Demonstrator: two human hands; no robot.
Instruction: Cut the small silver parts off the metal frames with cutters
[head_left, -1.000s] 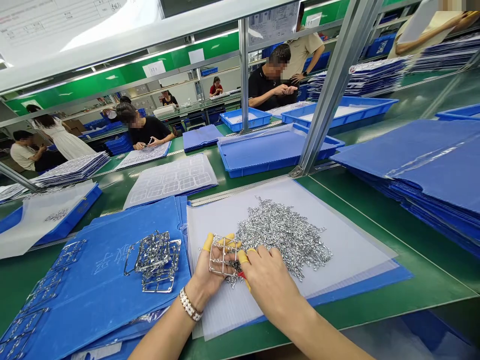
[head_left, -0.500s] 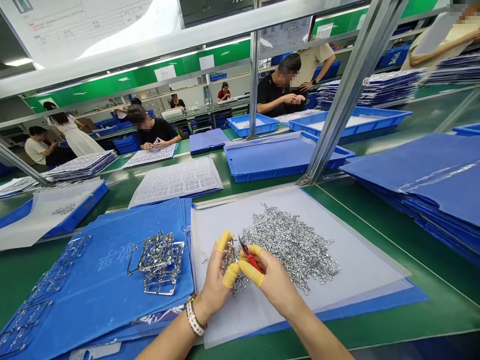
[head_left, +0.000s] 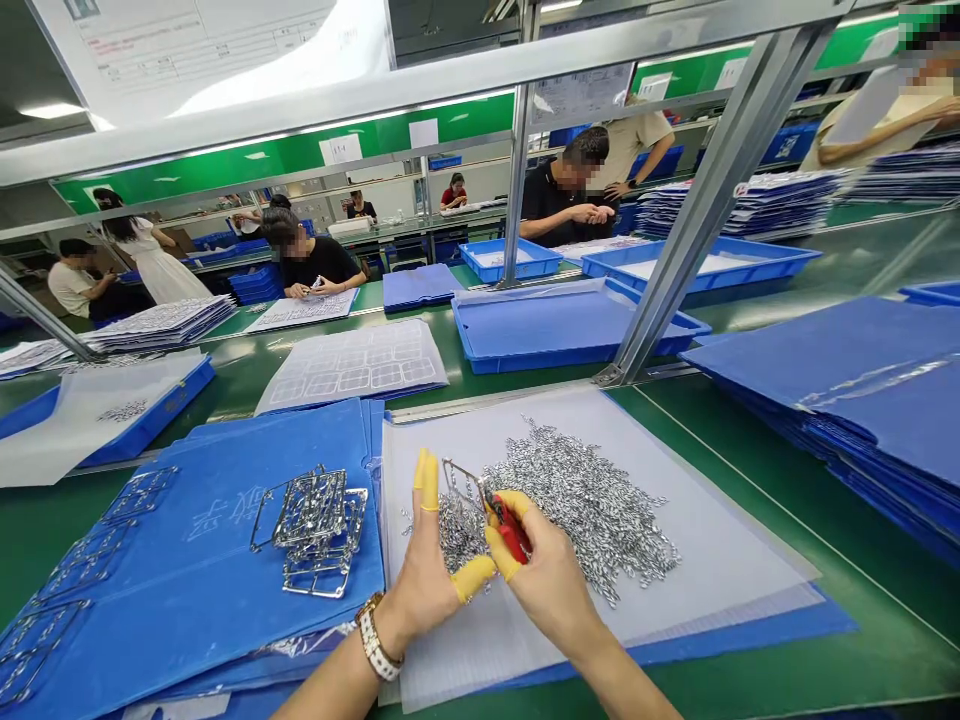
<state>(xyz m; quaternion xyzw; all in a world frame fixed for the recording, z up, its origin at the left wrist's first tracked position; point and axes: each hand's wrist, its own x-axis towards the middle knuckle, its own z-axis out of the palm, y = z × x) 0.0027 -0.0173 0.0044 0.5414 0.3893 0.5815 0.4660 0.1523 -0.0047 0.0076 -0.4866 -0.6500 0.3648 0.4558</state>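
Observation:
My right hand, with yellow finger cots, is closed around red-handled cutting pliers. A thin metal frame stands up at the jaws; whether the jaws grip it I cannot tell. My left hand, also in yellow finger cots, is open, thumb and forefinger spread wide beside the frame. Beneath both hands small shiny metal pieces lie heaped on a white sheet. To the left, several silver frames are stacked on a blue board.
More frames lie at the blue board's left edge. Behind stand a blue tray and a metal post. Blue sheets are piled on the right. Co-workers sit and stand across the green bench.
My left hand has opened, its fingers moving apart and left. The metal frame now shows upright by the pliers, which have turned in my right hand.

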